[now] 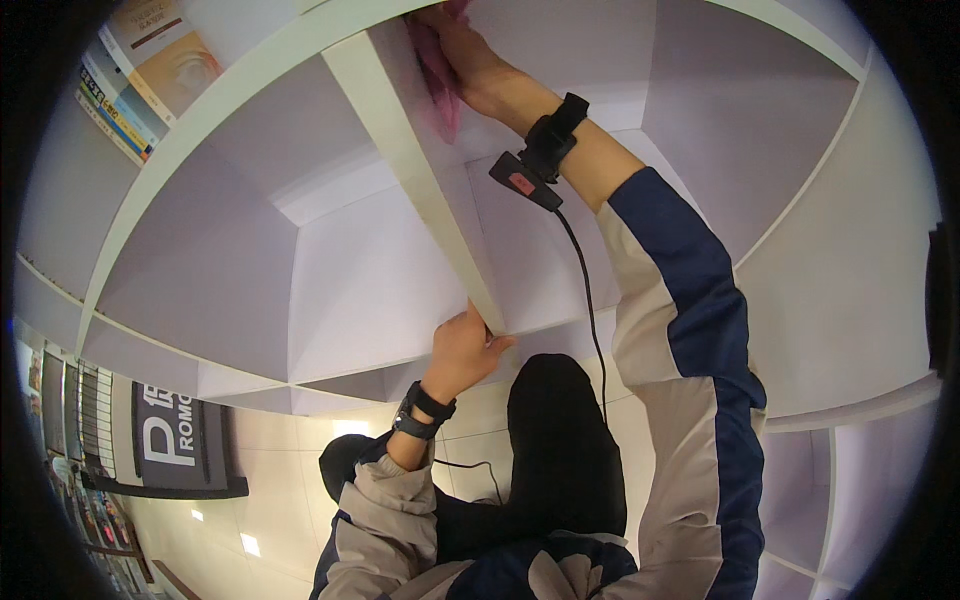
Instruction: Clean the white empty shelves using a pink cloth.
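My right hand [461, 56] is at the top of the view, inside an upper compartment of a white shelf unit. It holds a pink cloth [442, 97] against the side of the upright divider [412, 157]; its fingertips are partly hidden. Lower down, my left hand [469, 349] grips the near end of that divider, where it meets the shelf's front edge. Both wrists wear black straps, and a black device with a cable [525, 182] hangs beside the right one.
Several books [142, 82] lie in a compartment at the upper left. Below the shelf edge are my knees in black trousers and a tiled floor [270, 480] with a thin cable. A dark sign stand [180, 442] and display racks stand at the left.
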Demonstrator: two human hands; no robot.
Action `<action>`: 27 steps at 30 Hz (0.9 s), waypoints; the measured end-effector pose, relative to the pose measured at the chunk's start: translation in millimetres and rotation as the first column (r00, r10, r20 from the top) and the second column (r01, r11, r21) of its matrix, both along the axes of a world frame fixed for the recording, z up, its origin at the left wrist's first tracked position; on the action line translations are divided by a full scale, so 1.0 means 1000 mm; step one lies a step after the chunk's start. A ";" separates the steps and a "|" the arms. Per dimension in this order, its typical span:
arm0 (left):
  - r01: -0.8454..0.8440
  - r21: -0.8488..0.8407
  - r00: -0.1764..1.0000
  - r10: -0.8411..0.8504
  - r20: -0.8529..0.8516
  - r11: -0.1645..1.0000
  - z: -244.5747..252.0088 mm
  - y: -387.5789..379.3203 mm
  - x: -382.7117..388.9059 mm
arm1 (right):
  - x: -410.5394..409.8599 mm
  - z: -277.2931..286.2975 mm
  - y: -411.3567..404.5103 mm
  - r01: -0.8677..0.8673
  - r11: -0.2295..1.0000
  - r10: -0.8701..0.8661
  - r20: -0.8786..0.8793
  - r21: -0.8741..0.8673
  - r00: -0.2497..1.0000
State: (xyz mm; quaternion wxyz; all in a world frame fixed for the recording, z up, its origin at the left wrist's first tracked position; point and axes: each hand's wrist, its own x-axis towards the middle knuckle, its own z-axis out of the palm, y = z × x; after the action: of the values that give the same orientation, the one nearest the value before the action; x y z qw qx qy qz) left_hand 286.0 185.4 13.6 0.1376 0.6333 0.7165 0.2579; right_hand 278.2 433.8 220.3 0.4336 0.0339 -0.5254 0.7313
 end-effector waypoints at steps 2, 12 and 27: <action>0.024 0.001 1.000 -0.024 0.013 1.000 -0.003 0.001 -0.001 | 0.010 0.012 -0.006 -0.099 0.994 0.102 -0.087 0.039 0.991; -0.019 0.001 1.000 0.019 0.019 1.000 0.012 -0.002 -0.002 | 0.080 -0.042 0.083 0.029 0.978 -0.117 -0.429 -0.207 0.895; -0.035 0.041 0.999 0.033 0.037 0.999 0.007 -0.008 -0.002 | -0.054 -0.055 0.125 0.529 -0.446 -0.755 -0.621 0.722 0.210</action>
State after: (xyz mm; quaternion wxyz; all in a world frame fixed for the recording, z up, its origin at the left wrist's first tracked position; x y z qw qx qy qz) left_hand 284.5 177.5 20.5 0.1328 0.6191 0.7190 0.2866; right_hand 223.9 559.0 165.3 0.6073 -0.1279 -0.7600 -0.1930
